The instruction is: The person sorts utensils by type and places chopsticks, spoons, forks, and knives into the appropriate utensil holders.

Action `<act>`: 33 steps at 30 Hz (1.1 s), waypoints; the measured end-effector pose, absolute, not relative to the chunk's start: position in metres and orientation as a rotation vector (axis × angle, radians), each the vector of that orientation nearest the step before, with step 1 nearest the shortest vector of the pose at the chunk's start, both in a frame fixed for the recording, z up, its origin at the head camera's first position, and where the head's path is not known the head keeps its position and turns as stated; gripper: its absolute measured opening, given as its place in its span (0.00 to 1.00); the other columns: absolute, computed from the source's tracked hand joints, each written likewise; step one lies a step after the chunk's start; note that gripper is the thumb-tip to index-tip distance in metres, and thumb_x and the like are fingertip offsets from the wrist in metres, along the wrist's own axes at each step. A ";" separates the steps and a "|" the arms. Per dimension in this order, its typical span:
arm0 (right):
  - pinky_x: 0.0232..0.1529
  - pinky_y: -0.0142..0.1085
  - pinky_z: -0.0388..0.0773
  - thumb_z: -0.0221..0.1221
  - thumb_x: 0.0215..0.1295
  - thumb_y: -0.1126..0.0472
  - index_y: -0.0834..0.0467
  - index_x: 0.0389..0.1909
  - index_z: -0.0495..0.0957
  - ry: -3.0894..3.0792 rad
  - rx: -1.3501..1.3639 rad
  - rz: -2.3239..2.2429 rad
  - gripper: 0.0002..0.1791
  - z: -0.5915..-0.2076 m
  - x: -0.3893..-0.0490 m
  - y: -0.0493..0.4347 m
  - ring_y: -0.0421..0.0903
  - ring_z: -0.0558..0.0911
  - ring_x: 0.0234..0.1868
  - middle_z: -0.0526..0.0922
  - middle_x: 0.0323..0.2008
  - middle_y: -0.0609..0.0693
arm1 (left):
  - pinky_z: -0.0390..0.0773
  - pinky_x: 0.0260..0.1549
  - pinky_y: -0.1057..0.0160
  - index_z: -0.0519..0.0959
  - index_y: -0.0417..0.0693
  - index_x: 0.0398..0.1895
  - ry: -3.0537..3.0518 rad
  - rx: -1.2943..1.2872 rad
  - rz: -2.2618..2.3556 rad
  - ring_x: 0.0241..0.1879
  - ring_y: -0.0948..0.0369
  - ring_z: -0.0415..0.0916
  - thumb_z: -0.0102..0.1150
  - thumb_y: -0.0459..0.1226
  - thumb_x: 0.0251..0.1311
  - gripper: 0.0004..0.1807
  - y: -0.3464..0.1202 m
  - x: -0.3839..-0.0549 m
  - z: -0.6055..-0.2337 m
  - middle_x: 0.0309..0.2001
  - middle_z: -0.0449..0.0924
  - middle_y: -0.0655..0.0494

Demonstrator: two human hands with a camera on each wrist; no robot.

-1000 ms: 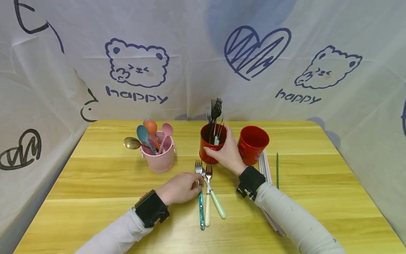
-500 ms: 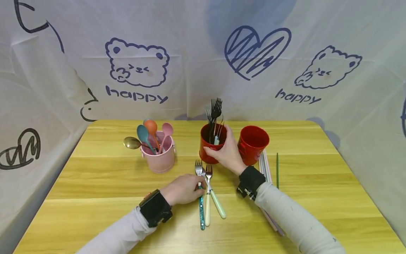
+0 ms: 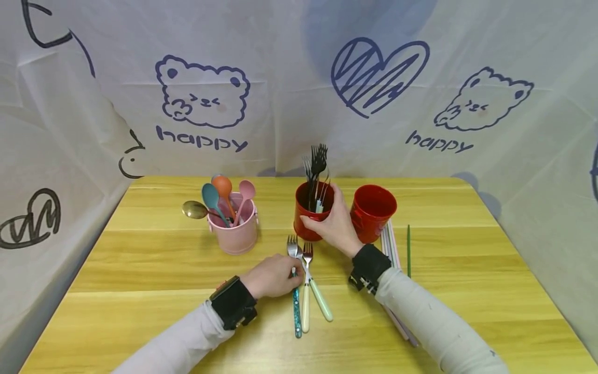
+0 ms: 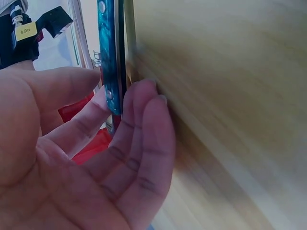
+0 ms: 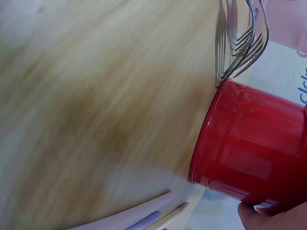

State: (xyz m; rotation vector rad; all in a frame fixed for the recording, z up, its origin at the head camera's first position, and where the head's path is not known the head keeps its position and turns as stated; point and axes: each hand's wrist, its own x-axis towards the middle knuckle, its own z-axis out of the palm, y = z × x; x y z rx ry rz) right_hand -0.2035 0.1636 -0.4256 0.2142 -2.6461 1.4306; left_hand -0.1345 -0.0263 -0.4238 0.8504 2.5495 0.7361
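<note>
My right hand (image 3: 337, 228) grips a red cup (image 3: 303, 228) at its near right side, thumb and fingers spread round it. Black and silver forks (image 3: 318, 161) stand in the cup, tines up. On the table before it, my left hand (image 3: 275, 275) pinches a fork with a speckled teal handle (image 3: 297, 311) near its neck. The left wrist view shows the thumb beside that teal handle (image 4: 109, 52). Right of it lie a fork with a cream handle (image 3: 306, 311) and a piece with a pale green handle (image 3: 321, 301), crossing; the latter's head is partly hidden.
A second red cup (image 3: 374, 213) stands close to the right. Pale sticks (image 3: 397, 324) run partly under my right arm, with a green stick (image 3: 408, 249) beyond. At left, a pink bucket (image 3: 235, 239) holds several spoons; a gold spoon (image 3: 194, 210) sticks out sideways.
My left hand has shifted slightly right, closing in on the teal-handled fork, which still lies in place. The right hand and the red cup have not moved.
</note>
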 end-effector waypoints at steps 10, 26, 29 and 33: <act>0.72 0.54 0.69 0.72 0.55 0.52 0.60 0.77 0.47 -2.637 0.225 1.431 0.57 -0.426 -0.204 0.164 0.58 0.69 0.70 0.65 0.71 0.61 | 0.67 0.26 0.69 0.80 0.49 0.29 2.532 0.825 0.880 0.24 0.65 0.69 0.61 0.33 0.62 0.04 -0.035 -0.135 -0.426 0.24 0.74 0.61; 0.72 0.53 0.70 0.73 0.55 0.53 0.60 0.77 0.48 -2.625 0.226 1.445 0.56 -0.424 -0.203 0.164 0.58 0.70 0.69 0.66 0.70 0.60 | 0.74 0.28 0.71 0.80 0.39 0.37 2.369 0.621 1.256 0.26 0.66 0.74 0.61 0.33 0.64 0.04 -0.057 -0.137 -0.434 0.27 0.79 0.54; 0.72 0.53 0.70 0.73 0.55 0.53 0.60 0.77 0.48 -2.627 0.224 1.443 0.56 -0.425 -0.203 0.164 0.58 0.70 0.69 0.66 0.71 0.60 | 0.78 0.29 0.71 0.79 0.36 0.41 2.310 0.603 1.317 0.29 0.63 0.77 0.58 0.31 0.66 0.05 -0.060 -0.137 -0.433 0.32 0.80 0.49; 0.72 0.53 0.70 0.73 0.55 0.53 0.59 0.77 0.48 -2.632 0.223 1.443 0.56 -0.425 -0.203 0.164 0.58 0.70 0.69 0.66 0.71 0.60 | 0.82 0.31 0.67 0.76 0.34 0.45 2.253 0.577 1.383 0.31 0.62 0.78 0.56 0.29 0.69 0.06 -0.063 -0.137 -0.433 0.36 0.80 0.45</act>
